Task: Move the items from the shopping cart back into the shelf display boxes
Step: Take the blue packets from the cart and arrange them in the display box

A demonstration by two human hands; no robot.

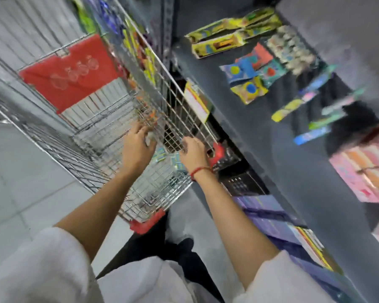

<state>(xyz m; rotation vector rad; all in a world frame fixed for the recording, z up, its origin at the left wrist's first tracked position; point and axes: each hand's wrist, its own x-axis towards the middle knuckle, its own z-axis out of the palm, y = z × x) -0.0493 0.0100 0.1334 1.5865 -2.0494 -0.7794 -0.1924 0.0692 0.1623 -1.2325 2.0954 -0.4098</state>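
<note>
The view is motion-blurred. A wire shopping cart [109, 136] with red corner caps stands left of the dark shelf [260, 132]. My left hand [137, 147] reaches down inside the cart near its right wall, fingers curled over something pale; whether it grips it I cannot tell. My right hand [195, 153], with a red string on the wrist, is at the cart's near right corner, fingers closed on a small light-blue packet [176, 160]. Another small packet [160, 155] lies between my hands. On the shelf sit yellow-green display boxes [219, 43] and loose colourful packets [248, 88].
The cart's red child-seat flap [70, 73] is at its far end. A yellow price tag [196, 101] hangs on the shelf edge. Pink boxes [365, 167] sit at the right, purple boxes [269, 215] on a lower shelf. Grey tiled floor [20, 182] lies left.
</note>
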